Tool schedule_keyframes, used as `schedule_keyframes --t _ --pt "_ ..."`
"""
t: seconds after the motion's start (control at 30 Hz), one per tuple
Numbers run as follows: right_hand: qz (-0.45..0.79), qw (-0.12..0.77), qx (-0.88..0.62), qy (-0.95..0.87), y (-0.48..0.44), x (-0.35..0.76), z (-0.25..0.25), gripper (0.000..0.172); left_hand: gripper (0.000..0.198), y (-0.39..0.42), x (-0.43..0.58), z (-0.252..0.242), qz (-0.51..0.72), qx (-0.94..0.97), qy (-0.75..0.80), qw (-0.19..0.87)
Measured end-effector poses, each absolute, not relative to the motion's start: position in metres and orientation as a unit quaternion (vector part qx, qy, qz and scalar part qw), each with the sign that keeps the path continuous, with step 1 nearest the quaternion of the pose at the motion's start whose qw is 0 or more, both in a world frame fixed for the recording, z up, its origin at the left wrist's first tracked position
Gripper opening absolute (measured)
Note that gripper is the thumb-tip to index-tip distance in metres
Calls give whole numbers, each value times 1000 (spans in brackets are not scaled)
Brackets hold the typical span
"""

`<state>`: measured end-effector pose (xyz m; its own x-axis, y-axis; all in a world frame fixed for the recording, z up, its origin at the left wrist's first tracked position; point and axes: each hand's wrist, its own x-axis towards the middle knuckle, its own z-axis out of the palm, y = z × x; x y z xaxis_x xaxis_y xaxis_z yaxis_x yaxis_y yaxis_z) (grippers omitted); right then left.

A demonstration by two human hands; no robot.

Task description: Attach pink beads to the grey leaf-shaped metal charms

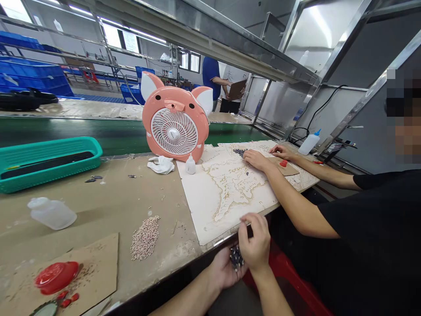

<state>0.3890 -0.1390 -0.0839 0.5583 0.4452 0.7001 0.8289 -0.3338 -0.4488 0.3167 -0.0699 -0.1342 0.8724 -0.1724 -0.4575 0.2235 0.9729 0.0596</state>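
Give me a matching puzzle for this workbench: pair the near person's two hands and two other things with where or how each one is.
Things:
1. Left hand
2. Right hand
3. Pig-shaped fan
4. Heap of pale grains

Places or states:
A. Lying loose on the bench
B. Poised above the dark pieces
C. Cupped under the dark pieces
D. Standing at the far corner of the map sheet

Right pairs: 1-C, 2-B, 3-D, 4-A.
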Motion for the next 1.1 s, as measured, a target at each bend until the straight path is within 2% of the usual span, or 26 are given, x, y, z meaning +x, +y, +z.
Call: schedule_keyframes --t 0.07,0.13,0.3,0.43,0.47,0.53,0.63,0.7,0.77,0.87,0.93,1.1 --pt "-208 375 -811 -398 -124 417 -73 14 28 -63 289 -135 -135 60 267 952" --pt "-181 337 -842 -380 -104 451 -64 27 23 -54 255 -130 -155 72 286 943" --pt "-120 277 -903 -307 -56 525 -45 35 47 -31 152 -94 -149 169 277 934" --pt "-84 266 -922 -270 -42 544 -37 30 52 -11 68 -45 -37 295 297 907" --pt "-79 263 -924 -266 -41 544 -37 29 56 -4 51 -32 30 417 321 850" --pt "-75 260 -927 -259 -43 543 -37 27 61 15 21 -11 154 663 405 610" --pt "-87 262 -921 -274 -44 530 -33 28 51 50 -6 4 259 714 482 438" --pt "-114 271 -904 -310 -43 509 -24 41 43 72 -14 1 294 736 508 337" --pt "-144 291 -874 -362 -40 474 -9 36 36 88 -16 -8 303 756 523 252" --pt "-181 349 -793 -466 -29 402 22 22 27 96 -17 -20 290 777 532 171" --pt "-129 417 -692 -574 -15 350 41 17 20 95 -19 -24 276 790 528 143" --pt "57 340 -591 -729 46 240 53 15 14 90 -28 -24 260 811 506 133"
